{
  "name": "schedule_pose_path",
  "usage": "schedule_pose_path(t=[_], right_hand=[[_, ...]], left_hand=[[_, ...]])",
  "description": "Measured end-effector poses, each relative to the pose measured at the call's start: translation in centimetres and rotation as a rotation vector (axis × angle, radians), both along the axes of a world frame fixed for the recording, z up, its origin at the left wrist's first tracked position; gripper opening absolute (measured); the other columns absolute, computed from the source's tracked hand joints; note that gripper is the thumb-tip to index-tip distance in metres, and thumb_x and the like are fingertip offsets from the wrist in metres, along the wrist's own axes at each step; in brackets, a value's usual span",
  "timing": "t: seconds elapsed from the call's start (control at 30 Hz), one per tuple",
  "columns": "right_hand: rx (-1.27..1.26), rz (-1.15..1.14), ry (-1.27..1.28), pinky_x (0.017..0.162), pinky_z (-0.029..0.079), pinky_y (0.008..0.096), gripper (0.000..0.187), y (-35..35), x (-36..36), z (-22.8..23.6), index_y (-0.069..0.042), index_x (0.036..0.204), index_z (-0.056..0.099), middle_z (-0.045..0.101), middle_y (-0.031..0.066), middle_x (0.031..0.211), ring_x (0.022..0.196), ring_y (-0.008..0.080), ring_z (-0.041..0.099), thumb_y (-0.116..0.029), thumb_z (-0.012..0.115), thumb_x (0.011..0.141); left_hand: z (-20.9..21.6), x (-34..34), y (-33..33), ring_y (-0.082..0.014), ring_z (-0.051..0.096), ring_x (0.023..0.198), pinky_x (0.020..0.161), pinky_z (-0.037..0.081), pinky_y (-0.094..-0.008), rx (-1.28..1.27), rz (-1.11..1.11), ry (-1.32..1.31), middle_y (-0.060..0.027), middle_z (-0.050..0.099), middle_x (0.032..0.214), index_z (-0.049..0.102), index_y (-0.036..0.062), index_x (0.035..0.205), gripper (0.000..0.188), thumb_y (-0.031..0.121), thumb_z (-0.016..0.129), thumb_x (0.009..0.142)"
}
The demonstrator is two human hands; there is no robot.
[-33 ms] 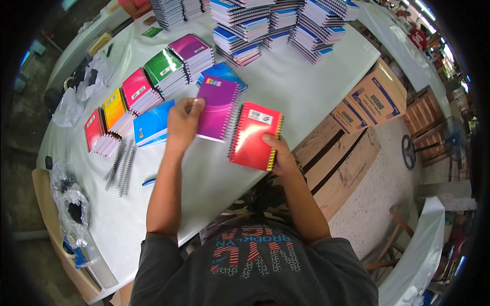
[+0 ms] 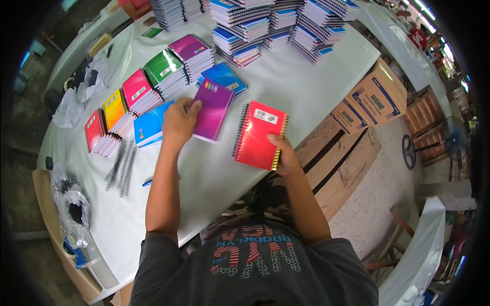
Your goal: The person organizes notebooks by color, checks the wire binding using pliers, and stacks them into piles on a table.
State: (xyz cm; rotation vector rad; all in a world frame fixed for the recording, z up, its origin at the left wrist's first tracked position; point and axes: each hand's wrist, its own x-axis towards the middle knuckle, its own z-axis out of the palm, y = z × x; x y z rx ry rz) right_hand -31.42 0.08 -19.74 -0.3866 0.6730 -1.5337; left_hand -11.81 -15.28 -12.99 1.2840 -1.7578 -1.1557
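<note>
My left hand (image 2: 180, 122) is closed on the left edge of a purple spiral notebook (image 2: 213, 109), which is tilted over the table. My right hand (image 2: 284, 154) grips a red spiral notebook (image 2: 259, 140) by its lower right side, thumb on the cover. Black coils line that notebook's left edge, and yellow coils show along its right edge; whether more notebooks lie beneath it I cannot tell. Blue notebooks (image 2: 151, 124) lie just left of my left hand. Behind the purple notebook rest more blue notebooks (image 2: 224, 76).
A diagonal row of notebook stacks, including red (image 2: 94, 130), yellow (image 2: 115, 109), pink (image 2: 137, 91), green (image 2: 163, 67) and purple (image 2: 189, 48), stands at left. Loose coils (image 2: 121, 166) and a blue pen (image 2: 147, 182) lie nearer. Tall notebook stacks (image 2: 240, 35) stand behind; cardboard boxes (image 2: 375, 99) are at right.
The two notebooks have moved apart: my left hand has shifted the purple one slightly left, and my right hand has carried the red one slightly right.
</note>
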Motion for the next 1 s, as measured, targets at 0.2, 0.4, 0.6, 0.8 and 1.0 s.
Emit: schedule_pose_path(t=[0.2,0.4,0.6,0.8,1.0], right_hand=[[0.014,-0.087,0.037,0.086,0.049,0.0346,0.046,0.5,-2.4,-0.4,0.002,0.121,0.046,0.058,0.0141,0.112,0.098,0.0212,0.060,-0.022,0.059,0.084],[0.025,-0.116,-0.003,0.083,0.049,0.0320,0.043,0.3,-2.3,0.3,0.001,0.117,0.049,0.060,0.0100,0.106,0.093,0.0173,0.061,-0.021,0.062,0.083],[0.025,-0.096,-0.025,0.083,0.049,0.0315,0.043,0.7,-2.7,-0.3,0.000,0.117,0.049,0.060,0.0095,0.107,0.094,0.0167,0.060,-0.023,0.063,0.083],[0.038,-0.133,-0.021,0.086,0.049,0.0333,0.049,1.0,-2.8,-0.1,0.001,0.121,0.046,0.058,0.0117,0.111,0.098,0.0187,0.059,-0.030,0.059,0.086],[-0.008,-0.018,-0.061,0.090,0.047,0.0378,0.057,0.5,-2.4,0.2,0.000,0.127,0.040,0.054,0.0141,0.118,0.104,0.0236,0.056,-0.030,0.060,0.083]], left_hand=[[-0.9,-5.4,-1.9,-0.0318,0.040,0.123,0.102,0.032,-0.0417,-0.497,-0.278,-0.579,-0.0164,0.043,0.134,0.053,0.0052,0.120,0.050,0.031,0.064,0.079],[-6.2,-8.5,-4.1,-0.0328,0.059,0.099,0.084,0.048,-0.0408,-0.741,-0.280,-0.716,-0.0172,0.055,0.120,0.054,0.0107,0.119,0.038,0.026,0.057,0.084],[-4.2,-7.1,-4.9,-0.0339,0.062,0.077,0.067,0.049,-0.0417,-0.629,-0.328,-0.611,-0.0158,0.064,0.092,0.060,0.0093,0.107,0.025,0.021,0.055,0.086],[3.6,-6.4,2.2,-0.0296,0.062,0.097,0.083,0.048,-0.0366,-0.569,-0.202,0.098,-0.0095,0.066,0.102,0.063,0.0032,0.106,0.025,0.018,0.053,0.088],[0.7,-3.8,7.6,-0.0286,0.048,0.119,0.101,0.035,-0.0407,-0.997,-0.864,-0.335,-0.0120,0.054,0.123,0.056,0.0077,0.117,0.038,0.015,0.063,0.080]])
